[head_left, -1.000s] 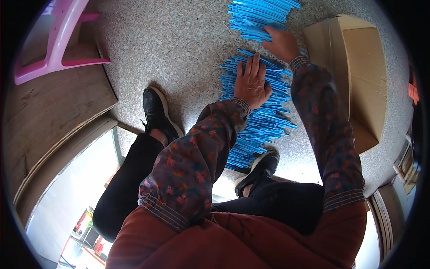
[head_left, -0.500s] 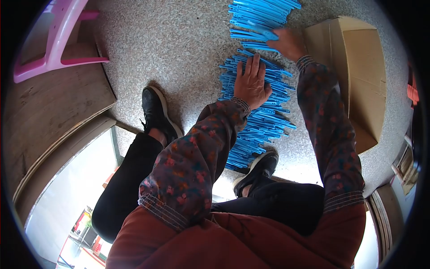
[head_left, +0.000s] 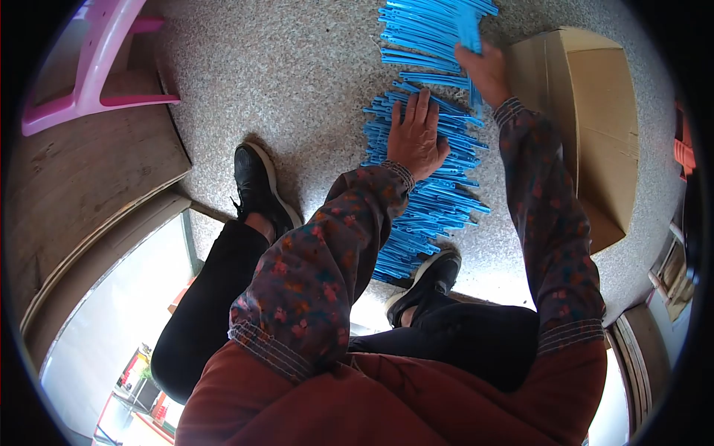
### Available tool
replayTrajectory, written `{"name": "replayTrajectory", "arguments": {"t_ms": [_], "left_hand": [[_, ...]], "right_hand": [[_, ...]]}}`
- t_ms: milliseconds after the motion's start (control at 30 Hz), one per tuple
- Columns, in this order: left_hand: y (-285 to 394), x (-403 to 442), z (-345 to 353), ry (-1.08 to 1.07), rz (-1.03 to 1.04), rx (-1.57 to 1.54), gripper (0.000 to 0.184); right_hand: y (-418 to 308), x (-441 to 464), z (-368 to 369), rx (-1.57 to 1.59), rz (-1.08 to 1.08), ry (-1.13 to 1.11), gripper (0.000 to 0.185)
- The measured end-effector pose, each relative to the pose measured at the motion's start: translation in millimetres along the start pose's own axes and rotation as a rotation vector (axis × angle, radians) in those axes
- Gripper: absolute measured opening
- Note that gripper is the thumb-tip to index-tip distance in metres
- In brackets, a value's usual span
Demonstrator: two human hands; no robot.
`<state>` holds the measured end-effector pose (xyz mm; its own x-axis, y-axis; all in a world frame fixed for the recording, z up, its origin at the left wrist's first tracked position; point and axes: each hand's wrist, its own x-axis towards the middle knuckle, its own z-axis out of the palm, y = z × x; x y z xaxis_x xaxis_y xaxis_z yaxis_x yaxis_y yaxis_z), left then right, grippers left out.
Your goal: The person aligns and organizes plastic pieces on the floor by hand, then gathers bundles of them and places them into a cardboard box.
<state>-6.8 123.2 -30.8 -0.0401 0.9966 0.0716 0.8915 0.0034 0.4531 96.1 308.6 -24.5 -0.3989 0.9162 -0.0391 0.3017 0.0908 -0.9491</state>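
Note:
Thin blue plastic strips with small holes at their ends lie in a long pile point(head_left: 439, 199) on the floor. My left hand point(head_left: 418, 145) rests flat on this pile with its fingers stretched out. Farther up, my right hand point(head_left: 487, 73) is closed around a bundle of blue strips point(head_left: 468, 31), blurred by motion and pointing away from me. That bundle is beside or over the right end of a second group of strips point(head_left: 416, 33) at the top of the view. A few strips point(head_left: 435, 79) lie between the two groups.
An open cardboard box point(head_left: 606, 111) stands right of my right hand. A pink plastic stool or chair point(head_left: 93, 74) is at the upper left, near a wooden board point(head_left: 97, 178). My black shoes point(head_left: 260, 186) flank the lower pile on the speckled floor point(head_left: 297, 74).
My right hand has shifted slightly right and turned its bundle from lying sideways to pointing up the view. My left hand stays on the pile.

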Motion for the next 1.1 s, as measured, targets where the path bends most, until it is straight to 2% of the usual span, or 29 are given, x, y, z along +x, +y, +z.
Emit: {"name": "replayTrajectory", "arguments": {"t_ms": [67,133,200,233,267,367,400,433,533,633,667,733,767,800,900,1000,1100], "left_hand": [[3,6,-9,-0.034,-0.085,-0.101,0.074],[11,18,-26,-0.092,-0.218,-0.222,0.081],[19,33,-36,0.026,-0.187,-0.177,0.084],[22,41,-38,0.085,-0.174,-0.154,0.085],[23,50,-37,0.175,-0.094,-0.078,0.081],[19,72,-28,-0.004,-0.057,-0.028,0.069],[14,76,-22,0.039,-0.015,0.030,0.056],[5,79,-18,0.015,0.042,0.060,0.053],[-27,86,-19,-0.028,0.178,0.181,0.041],[-48,75,-18,-0.029,0.268,0.240,0.042],[-46,74,-24,-0.072,0.234,0.238,0.043],[-36,70,-37,-0.162,0.165,0.231,0.046],[-31,69,-36,-0.108,0.153,0.198,0.049],[-25,69,-34,-0.051,0.140,0.166,0.053],[-6,75,-17,0.040,0.086,0.096,0.065],[-3,76,3,0.000,0.019,0.073,0.075],[-4,61,7,-0.051,-0.001,0.087,0.078]], "right_hand": [[-8,-6,0,0.321,0.209,0.117,0.019],[1,-17,15,0.443,0.110,0.231,0.019],[0,-24,17,0.718,0.473,0.286,0.019],[0,-28,18,0.796,0.478,0.241,0.019],[4,-33,21,0.874,0.479,0.192,0.020],[46,-38,26,0.949,0.396,0.096,0.029],[20,-46,25,1.018,0.490,0.105,0.031],[1,-55,22,1.088,0.581,0.115,0.033],[-13,-81,13,0.825,0.771,0.071,0.037],[-46,-91,-1,0.494,0.874,-0.211,0.023],[-58,-89,-9,0.277,0.758,-0.404,0.017],[-30,-75,-12,-0.193,0.108,-0.323,0.016],[-18,-70,-13,-0.421,-0.217,-0.270,0.015],[-36,-60,-12,-0.401,-0.077,-0.200,0.018],[-8,-10,4,-0.495,-0.585,0.059,0.028],[7,22,18,-0.784,-0.684,0.014,0.043],[26,23,36,-0.989,-0.651,-0.022,0.050]]}}
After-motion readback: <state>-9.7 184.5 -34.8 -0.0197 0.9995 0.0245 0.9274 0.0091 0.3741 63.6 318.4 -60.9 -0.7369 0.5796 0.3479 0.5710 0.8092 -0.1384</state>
